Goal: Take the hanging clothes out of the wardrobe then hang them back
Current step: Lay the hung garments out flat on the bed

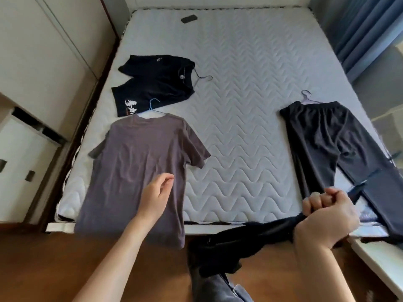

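A grey-purple T-shirt (139, 171) lies flat on the mattress (244, 101) at the near left, on a blue hanger (153, 104). Behind it lie two black T-shirts (157, 83), one with a wire hanger (204, 77) poking out. Dark trousers (327, 144) on a lilac hanger (307, 98) lie at the right. My left hand (158, 194) hovers over the grey shirt's lower right, fingers loosely apart, holding nothing. My right hand (327, 213) is closed on a black garment (235, 243) that droops over the bed's near edge toward the floor.
White wardrobe doors (43, 62) and a drawer unit (19, 166) stand to the left of the bed. A dark phone-like object (189, 18) lies at the far end of the mattress. Blue curtains (366, 29) hang at the right. Wooden floor (65, 264) runs along the near side.
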Demonstrator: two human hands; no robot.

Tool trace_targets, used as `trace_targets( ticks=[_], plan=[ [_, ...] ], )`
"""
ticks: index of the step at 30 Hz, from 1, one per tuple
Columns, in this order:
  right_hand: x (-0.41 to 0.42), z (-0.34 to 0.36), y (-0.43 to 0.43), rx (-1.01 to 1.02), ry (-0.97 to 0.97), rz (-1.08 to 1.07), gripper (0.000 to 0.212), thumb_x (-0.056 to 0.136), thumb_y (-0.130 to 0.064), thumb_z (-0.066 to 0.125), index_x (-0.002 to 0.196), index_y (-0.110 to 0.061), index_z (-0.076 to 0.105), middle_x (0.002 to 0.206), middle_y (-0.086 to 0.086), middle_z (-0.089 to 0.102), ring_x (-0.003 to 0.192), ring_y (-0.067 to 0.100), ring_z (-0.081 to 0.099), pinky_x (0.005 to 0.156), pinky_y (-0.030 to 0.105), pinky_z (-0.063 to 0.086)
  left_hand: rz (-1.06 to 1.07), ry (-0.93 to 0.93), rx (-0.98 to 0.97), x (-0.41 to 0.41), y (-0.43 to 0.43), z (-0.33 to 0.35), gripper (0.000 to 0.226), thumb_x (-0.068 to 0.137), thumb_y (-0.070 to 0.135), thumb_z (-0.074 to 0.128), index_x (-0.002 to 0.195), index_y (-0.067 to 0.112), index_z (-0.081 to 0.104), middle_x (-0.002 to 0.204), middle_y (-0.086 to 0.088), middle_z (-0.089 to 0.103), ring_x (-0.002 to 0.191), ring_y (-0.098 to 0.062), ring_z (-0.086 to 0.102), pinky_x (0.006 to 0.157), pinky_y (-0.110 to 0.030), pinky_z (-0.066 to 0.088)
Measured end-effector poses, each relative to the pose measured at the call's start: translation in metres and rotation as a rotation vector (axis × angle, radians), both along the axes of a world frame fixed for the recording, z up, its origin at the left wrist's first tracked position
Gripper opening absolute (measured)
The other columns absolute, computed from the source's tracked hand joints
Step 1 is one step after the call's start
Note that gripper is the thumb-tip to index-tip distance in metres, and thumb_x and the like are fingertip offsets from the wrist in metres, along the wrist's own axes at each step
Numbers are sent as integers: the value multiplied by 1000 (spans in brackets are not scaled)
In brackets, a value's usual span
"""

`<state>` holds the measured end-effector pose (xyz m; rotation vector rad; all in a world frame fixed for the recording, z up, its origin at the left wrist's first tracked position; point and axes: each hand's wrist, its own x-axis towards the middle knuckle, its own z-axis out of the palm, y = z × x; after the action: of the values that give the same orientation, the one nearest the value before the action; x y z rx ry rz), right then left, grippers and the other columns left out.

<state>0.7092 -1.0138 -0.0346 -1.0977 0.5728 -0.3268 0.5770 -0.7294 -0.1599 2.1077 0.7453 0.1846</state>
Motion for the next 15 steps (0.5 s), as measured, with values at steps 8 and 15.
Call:
trace_targets(
  ticks=[8,15],
  plan=[
    [192,-106,142,-16,0,-20,25,88,-1,34,68,-9,47,43,-8,30,38,11,26,38,19,23,-91,54,60,185,69,-105,43,94,30,43,125,9,64,126,-1,62,117,-20,60,101,-27,42],
    [334,-289,231,-325,50,181,29,97,-11,35,81,-7,58,42,-8,46,39,10,47,51,30,45,-258,137,388,332,143,-274,57,94,34,37,141,6,55,148,-12,52,138,-31,45,115,-43,30]
  ],
)
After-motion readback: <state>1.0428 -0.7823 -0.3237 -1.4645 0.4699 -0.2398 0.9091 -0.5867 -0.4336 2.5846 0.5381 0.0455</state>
